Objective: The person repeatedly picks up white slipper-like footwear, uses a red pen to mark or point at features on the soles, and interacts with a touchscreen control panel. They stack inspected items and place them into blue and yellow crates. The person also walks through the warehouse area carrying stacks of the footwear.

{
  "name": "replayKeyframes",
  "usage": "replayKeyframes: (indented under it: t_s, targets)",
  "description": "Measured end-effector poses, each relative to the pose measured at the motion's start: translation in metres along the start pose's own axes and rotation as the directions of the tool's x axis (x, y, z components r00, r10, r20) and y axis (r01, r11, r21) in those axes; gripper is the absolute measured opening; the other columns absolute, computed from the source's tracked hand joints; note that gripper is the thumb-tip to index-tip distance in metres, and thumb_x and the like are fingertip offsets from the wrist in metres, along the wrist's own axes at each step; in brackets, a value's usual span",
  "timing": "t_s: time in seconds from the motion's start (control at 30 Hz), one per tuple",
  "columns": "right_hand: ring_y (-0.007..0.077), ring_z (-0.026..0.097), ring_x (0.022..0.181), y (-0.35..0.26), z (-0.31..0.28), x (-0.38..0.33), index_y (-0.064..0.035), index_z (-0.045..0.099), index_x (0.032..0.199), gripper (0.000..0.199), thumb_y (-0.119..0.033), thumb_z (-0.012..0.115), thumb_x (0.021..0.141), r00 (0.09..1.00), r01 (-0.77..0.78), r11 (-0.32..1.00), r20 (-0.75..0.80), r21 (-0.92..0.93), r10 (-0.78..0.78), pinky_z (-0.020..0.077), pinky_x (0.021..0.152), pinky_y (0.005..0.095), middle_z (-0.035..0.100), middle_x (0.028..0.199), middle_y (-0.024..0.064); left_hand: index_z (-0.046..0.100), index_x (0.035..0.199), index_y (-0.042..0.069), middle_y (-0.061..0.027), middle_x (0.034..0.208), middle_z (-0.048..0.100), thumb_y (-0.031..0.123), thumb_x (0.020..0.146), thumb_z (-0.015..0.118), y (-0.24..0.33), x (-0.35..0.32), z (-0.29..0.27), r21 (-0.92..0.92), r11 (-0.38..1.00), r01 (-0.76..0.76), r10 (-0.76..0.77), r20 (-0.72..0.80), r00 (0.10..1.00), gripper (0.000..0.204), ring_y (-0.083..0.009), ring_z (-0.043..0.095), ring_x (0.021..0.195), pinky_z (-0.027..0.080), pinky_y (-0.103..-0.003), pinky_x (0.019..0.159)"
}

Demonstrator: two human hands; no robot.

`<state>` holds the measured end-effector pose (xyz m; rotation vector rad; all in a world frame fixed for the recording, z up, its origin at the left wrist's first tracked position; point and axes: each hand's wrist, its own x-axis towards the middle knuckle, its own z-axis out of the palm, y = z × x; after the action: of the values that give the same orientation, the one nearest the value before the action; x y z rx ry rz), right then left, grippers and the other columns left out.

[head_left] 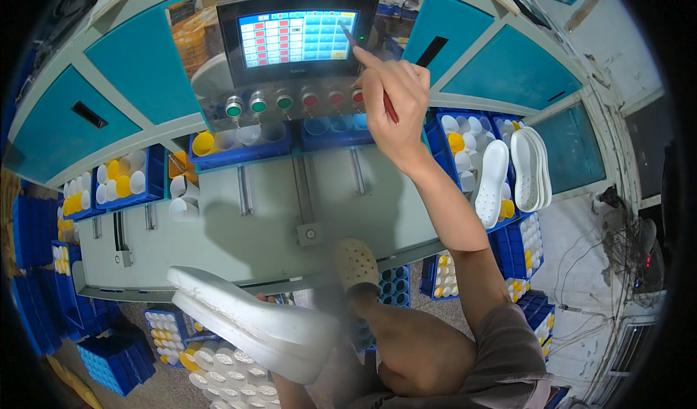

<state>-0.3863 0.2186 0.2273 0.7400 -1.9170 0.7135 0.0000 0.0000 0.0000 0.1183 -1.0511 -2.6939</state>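
My right hand (398, 104) is raised to the touchscreen (298, 39) on the machine's front. Its fingers are closed around a slim red pen-like stick (390, 108), whose dark tip meets the right part of the lit screen. Low in front of me, my left hand (268, 299) grips thick white shoe soles (250, 329), which look stacked one on another and tilt down to the right. Only a few fingertips show at their far edge; the rest of that hand is hidden behind them.
Green and red push buttons (284, 102) line the panel under the screen. Blue crates (239, 155) of white and yellow cups stand behind the grey work surface (218, 235). More white soles (492, 184) rest on crates at the right. My foot in a beige clog (356, 262) is raised near the table edge.
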Motion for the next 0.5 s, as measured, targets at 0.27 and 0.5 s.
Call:
replayKeyframes:
  t_s: [0.27,0.5]
  targets:
    - [0.0175,0.052,0.067,0.000,0.005,0.000,-0.0072,0.073,0.107,0.021,-0.005,0.065,0.087,0.992,0.108,0.993,0.060,0.047,-0.111,0.0336,0.074,0.0358,0.057,0.068,0.0001,0.017,0.159,0.008,-0.0145,0.161,0.029,0.048,0.109,0.023,-0.004,-0.005,0.001,-0.327,0.944,0.045,-0.093,-0.134,0.987,0.064,-0.0285,0.038,0.145,0.031,-0.044,0.122]
    - [0.0183,0.053,0.068,0.002,0.003,-0.014,-0.0071,0.073,0.104,0.021,-0.005,0.067,0.083,0.993,0.094,0.996,0.074,0.004,-0.094,0.0343,0.076,0.0361,0.060,0.071,0.0001,0.019,0.158,0.005,-0.0157,0.160,0.031,0.047,0.109,0.022,0.006,-0.004,0.011,0.314,0.942,0.118,-0.042,-0.236,0.971,0.064,-0.0294,0.038,0.144,0.031,-0.044,0.122]
